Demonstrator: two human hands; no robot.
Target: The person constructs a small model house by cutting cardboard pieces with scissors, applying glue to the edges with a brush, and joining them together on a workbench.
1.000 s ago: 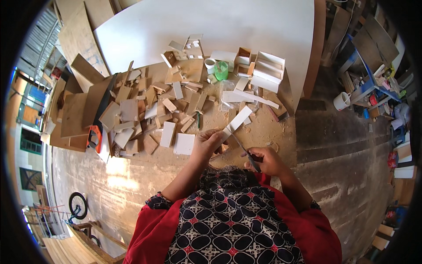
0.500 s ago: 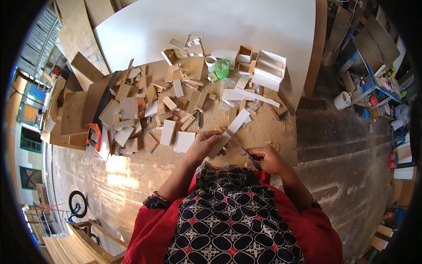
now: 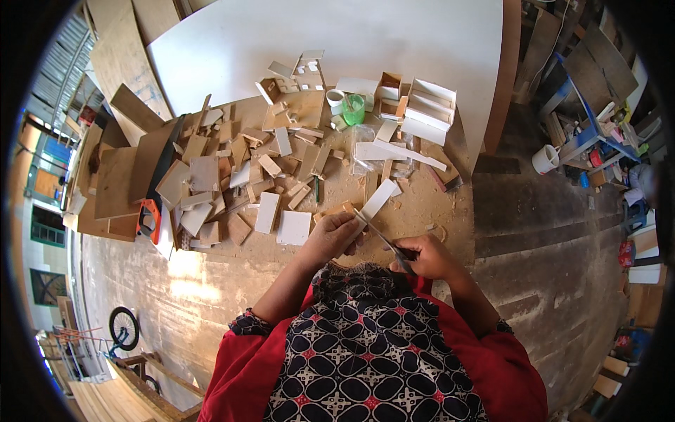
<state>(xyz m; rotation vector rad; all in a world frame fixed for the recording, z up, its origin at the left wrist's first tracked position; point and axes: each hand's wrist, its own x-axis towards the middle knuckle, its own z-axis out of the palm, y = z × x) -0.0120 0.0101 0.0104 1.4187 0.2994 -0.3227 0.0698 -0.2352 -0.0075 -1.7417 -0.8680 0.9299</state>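
Observation:
My left hand is closed on a white strip that slants up to the right above the worktop. My right hand grips a dark-handled tool with a long thin blade, whose tip lies across the strip beside my left fingers. Whether it is a knife or another tool I cannot make out. Just left of my hands lie white boards and many loose wood offcuts. Beyond the strip are more long white pieces and a clear plastic bag.
The cluttered worktop holds a green container, white cup, white boxes and small wooden assembly. An orange-handled saw sits at left. A large white panel stands behind, a shelf at right, a bicycle wheel lower left.
My left hand and the white strip have shifted slightly, its fingers now covering more of the strip's near end. The blade still crosses the strip, with my right hand barely moved.

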